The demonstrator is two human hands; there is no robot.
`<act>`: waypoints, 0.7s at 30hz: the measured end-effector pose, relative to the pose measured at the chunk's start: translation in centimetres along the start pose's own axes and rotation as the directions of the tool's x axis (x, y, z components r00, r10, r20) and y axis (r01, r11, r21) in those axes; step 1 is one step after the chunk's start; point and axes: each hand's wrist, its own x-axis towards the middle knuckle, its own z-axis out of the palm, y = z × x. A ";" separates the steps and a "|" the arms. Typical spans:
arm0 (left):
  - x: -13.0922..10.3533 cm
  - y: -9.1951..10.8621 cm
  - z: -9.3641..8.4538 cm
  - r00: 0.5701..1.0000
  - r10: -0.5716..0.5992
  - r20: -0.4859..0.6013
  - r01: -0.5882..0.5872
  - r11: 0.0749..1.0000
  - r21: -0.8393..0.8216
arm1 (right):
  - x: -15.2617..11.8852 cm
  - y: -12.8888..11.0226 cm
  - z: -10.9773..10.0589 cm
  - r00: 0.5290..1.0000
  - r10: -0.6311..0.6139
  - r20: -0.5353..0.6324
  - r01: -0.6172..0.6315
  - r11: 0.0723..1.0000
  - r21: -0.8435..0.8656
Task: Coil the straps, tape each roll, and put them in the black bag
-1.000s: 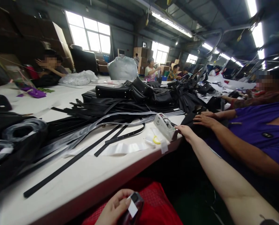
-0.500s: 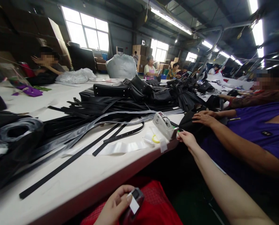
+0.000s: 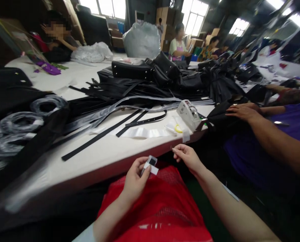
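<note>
My left hand (image 3: 136, 176) is closed around a small dark item in clear wrapping (image 3: 152, 161), above my lap. A white paper slip (image 3: 153, 169) lies across the item, under my thumb. To the right, my right hand (image 3: 187, 157) is pinched just off the table edge. At its fingertips is a thin, see-through piece that looks like clear tape (image 3: 172, 148). The white tape dispenser (image 3: 187, 116) stands at the table edge beyond that hand. Beside the dispenser lie a yellow ring (image 3: 178, 128) and clear plastic film (image 3: 147, 132).
Black straps (image 3: 102, 134) and a pile of black bags (image 3: 135, 70) cover much of the table (image 3: 97, 151). Clear-wrapped coils (image 3: 21, 121) lie at the left. A co-worker's arm (image 3: 271, 134) reaches in close on the right. Red fabric (image 3: 162, 201) covers my lap.
My right hand has come back from the tape dispenser towards my left hand. My left hand has risen with the wrapped item and paper slip. The view has tilted down.
</note>
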 end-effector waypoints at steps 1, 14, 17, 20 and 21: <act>-0.1 0.1 0.2 1.000 0.021 -0.013 -0.020 1.000 0.017 | -1.0 -0.5 1.5 0.997 -0.004 0.078 0.001 0.999 0.041; -1.0 -0.6 -0.8 0.989 0.138 -0.060 -0.134 0.988 0.072 | -4.6 -1.2 6.5 0.927 0.084 0.367 -0.106 0.994 0.040; -1.2 -0.4 -0.7 0.987 0.152 -0.057 -0.147 0.986 0.083 | -4.4 -0.4 6.6 0.928 0.107 0.357 -0.119 0.993 0.012; -1.5 -0.3 -0.6 0.982 0.184 -0.042 -0.177 0.976 0.128 | -4.3 0.0 7.0 0.941 0.119 0.318 -0.120 0.993 -0.016; -1.6 -0.2 -0.6 0.980 0.193 -0.040 -0.185 0.971 0.152 | -4.3 0.0 7.1 0.942 0.116 0.316 -0.114 0.993 -0.024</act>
